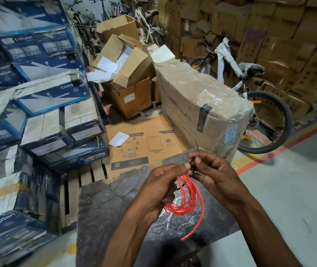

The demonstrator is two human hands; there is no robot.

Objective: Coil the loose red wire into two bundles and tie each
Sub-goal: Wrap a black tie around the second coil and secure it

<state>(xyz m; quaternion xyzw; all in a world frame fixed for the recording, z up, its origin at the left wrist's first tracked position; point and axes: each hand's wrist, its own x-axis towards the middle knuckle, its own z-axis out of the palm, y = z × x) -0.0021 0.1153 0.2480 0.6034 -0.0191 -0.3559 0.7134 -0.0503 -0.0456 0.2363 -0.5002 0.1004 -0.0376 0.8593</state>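
Note:
A coil of red wire (187,197) hangs between my hands above a dark stone-patterned board (115,209). One loose red end trails down to the right of the coil. My left hand (161,187) grips the coil's left side, thumb and forefinger up at its top. My right hand (211,170) pinches a thin black tie (197,146) at the top of the coil. The tie's free end sticks up above my fingers. Only this one bundle is in view.
Stacked blue Crompton boxes (38,112) fill the left. A flat Crompton carton (144,143) lies beyond the board, on a wooden pallet (80,182). A plastic-wrapped box (202,105) and a bicycle (259,116) stand to the right. Brown cartons (269,35) line the back wall.

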